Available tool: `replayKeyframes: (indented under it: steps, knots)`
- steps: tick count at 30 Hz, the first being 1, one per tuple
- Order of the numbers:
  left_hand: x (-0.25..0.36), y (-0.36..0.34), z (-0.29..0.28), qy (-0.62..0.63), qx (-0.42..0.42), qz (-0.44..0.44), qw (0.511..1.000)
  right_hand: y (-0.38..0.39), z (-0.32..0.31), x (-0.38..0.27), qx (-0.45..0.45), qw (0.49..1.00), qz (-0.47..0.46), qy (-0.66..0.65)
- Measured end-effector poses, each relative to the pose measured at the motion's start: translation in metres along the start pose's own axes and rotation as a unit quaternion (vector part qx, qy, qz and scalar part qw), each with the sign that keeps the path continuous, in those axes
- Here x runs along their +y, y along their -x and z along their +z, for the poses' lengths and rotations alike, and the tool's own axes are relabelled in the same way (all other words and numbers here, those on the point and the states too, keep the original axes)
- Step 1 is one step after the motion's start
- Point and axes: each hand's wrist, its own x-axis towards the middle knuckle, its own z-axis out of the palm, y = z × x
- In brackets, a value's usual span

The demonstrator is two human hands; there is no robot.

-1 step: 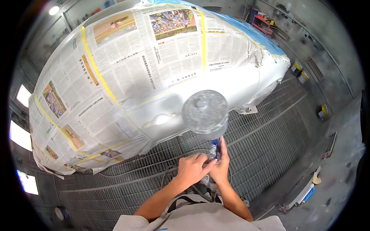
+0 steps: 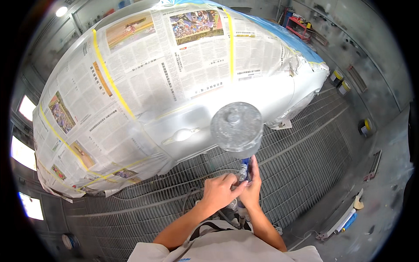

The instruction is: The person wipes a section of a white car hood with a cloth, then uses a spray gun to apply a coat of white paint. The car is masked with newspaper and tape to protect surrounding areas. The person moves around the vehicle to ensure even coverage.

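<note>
A spray gun (image 2: 245, 163) with a blue body is in front of me, a translucent round paint cup (image 2: 236, 131) on top of it. My right hand (image 2: 251, 187) is wrapped round its handle, the fingers partly hidden behind the gun. From the left, my left hand (image 2: 220, 191) has its fingers closed on the metal fittings at the gun's rear; what exactly the fingertips pinch is hidden. Beyond the cup stands a car door panel (image 2: 192, 118), sprayed pale silver-white, with a door handle (image 2: 180, 135). Newspaper masking (image 2: 144, 74) with yellow tape covers the car above and to the left.
A slatted metal grating (image 2: 301, 161) forms the floor. Blue sheeting (image 2: 283, 35) lies over the car's far end. Paint buckets (image 2: 344, 88) and a red shelf (image 2: 299, 28) stand far right. Rolls and paper (image 2: 349, 218) lie by the right wall. A hose (image 2: 185, 203) runs low near me.
The spray gun and its cup have shifted slightly to the right with both hands. The grip looks the same.
</note>
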Motion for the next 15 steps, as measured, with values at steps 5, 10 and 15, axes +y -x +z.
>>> replayKeyframes:
  steps: [5,10,15]
  knots:
    - [0.001,-0.003,0.005,0.059,0.007,0.020,0.998,0.002,-0.016,0.009,0.034,0.997,0.048,-0.039]
    - [-0.035,0.029,0.000,0.108,-0.131,0.015,0.985,-0.006,-0.023,-0.010,0.017,0.991,0.105,-0.078]
    - [-0.100,0.141,0.024,0.180,-0.399,-0.069,0.896,-0.041,-0.010,-0.059,-0.025,0.974,0.155,-0.164]
